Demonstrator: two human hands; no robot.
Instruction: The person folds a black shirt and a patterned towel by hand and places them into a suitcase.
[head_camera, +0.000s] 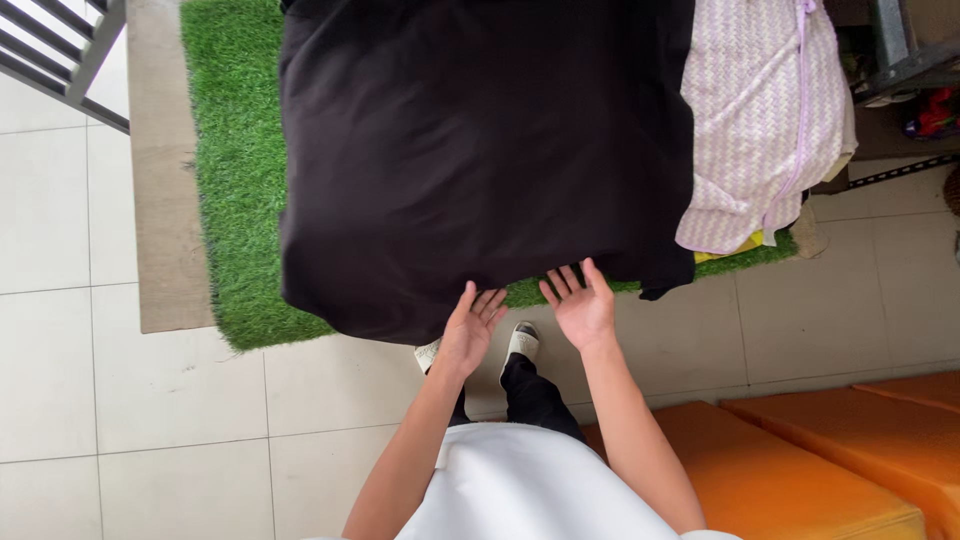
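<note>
Head view: black cloth (480, 150) lies spread flat over the green turf mat (235, 180) on the counter (160, 200), its near edge hanging toward the person. Left hand (470, 330) and right hand (582, 300) both open, fingers spread, grip on nothing, fingertips touching or just at the cloth's near hem. Lilac patterned garment (765, 110) lies just beside the cloth on its right, orange cushions (800, 470) on the tiled floor (100, 380).

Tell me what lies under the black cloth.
The black cloth lies spread over green artificial turf, which shows at its left and lower edges. Its right edge meets a lilac patterned garment. Both hands touch its near hem. Anything beneath its middle is hidden.
</note>
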